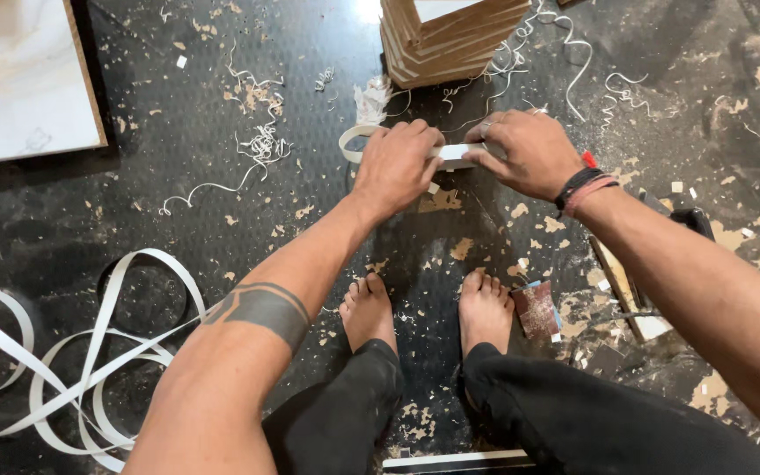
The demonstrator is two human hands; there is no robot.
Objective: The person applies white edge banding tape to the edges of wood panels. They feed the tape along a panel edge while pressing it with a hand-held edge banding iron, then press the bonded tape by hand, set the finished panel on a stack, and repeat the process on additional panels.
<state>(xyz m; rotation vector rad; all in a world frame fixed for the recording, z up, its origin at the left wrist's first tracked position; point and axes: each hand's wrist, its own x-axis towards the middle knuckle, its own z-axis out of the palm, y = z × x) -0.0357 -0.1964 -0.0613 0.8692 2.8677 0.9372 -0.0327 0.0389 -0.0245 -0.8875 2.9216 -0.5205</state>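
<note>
My left hand (395,164) and my right hand (525,151) meet over the dark floor, both pinching a short length of white edge-banding strip (452,154). The strip curls out to the left past my left hand. My right wrist wears dark and pink bands. My bare feet (428,310) rest on the floor just below the hands, with my knees bent in black trousers.
A stack of wooden pieces (446,35) stands just beyond the hands. Long white banding loops (81,352) lie at lower left. A pale board (19,79) sits at top left. Tools, a dark red sanding scrap (536,310) and shavings litter the floor on the right.
</note>
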